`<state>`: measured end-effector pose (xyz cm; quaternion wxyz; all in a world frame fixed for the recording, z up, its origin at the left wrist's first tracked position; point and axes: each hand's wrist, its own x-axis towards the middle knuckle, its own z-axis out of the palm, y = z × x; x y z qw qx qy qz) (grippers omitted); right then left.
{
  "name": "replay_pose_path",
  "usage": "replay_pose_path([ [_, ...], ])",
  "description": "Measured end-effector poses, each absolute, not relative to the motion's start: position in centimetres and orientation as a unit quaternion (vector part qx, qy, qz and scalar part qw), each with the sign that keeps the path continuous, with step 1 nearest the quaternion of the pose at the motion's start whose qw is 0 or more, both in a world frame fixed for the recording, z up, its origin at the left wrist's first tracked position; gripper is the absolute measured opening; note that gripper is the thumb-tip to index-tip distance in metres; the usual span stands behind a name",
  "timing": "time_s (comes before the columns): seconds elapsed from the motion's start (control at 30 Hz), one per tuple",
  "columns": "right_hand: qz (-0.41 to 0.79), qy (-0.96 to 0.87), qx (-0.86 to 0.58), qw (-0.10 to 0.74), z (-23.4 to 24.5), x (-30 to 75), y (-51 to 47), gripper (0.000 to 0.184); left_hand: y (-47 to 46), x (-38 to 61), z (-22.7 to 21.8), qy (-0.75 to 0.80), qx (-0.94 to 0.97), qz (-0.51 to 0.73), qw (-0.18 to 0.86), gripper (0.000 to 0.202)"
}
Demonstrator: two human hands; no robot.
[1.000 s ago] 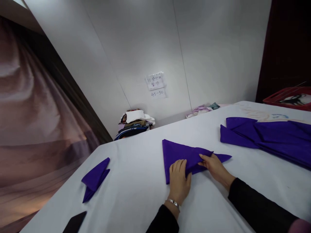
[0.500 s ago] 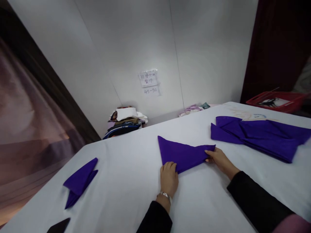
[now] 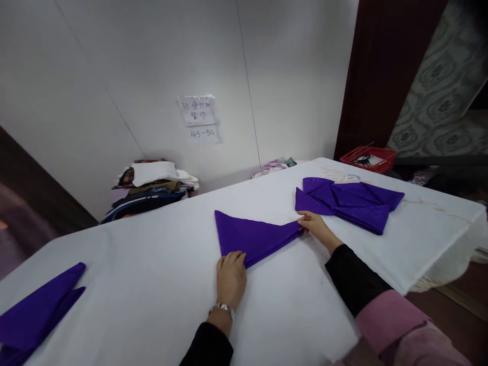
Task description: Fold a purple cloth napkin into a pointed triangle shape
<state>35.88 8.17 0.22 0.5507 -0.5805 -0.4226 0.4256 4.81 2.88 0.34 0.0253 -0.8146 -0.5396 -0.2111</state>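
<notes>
A folded purple cloth napkin (image 3: 253, 236) lies on the white tablecloth (image 3: 160, 284) between my hands, its far left corner pointing up and its near edge a folded band. My left hand (image 3: 231, 277) is closed over the near left edge, fingers together and the thumb hidden. At the narrow right end, my right hand (image 3: 314, 226) pinches the cloth between thumb and fingers. To the right lie several more purple napkins (image 3: 348, 201), partly overlapping. Another folded purple napkin (image 3: 38, 310) rests at the far left, cut off by the view.
Behind the table's far edge sits a stack of folded clothes (image 3: 152, 183), with pale cloth (image 3: 270, 168) farther right. A red basket (image 3: 385, 160) stands past the back right corner. A handwritten sign (image 3: 200, 112) hangs on the wall. The tablecloth drops over the right edge.
The view has swung to the right, so everything sits farther left. My right hand has drawn the napkin's right end into a straighter, narrower point. The left hand keeps its place on the edge.
</notes>
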Motion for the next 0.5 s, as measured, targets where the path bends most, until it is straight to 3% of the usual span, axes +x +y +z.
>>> replay_pose_path([
  [0.5, 0.317, -0.510, -0.617, 0.509, -1.1, 36.8, 8.0, 0.035, 2.7, 4.8, 0.6, -0.555, -0.808, -0.196, 0.030, 0.038],
])
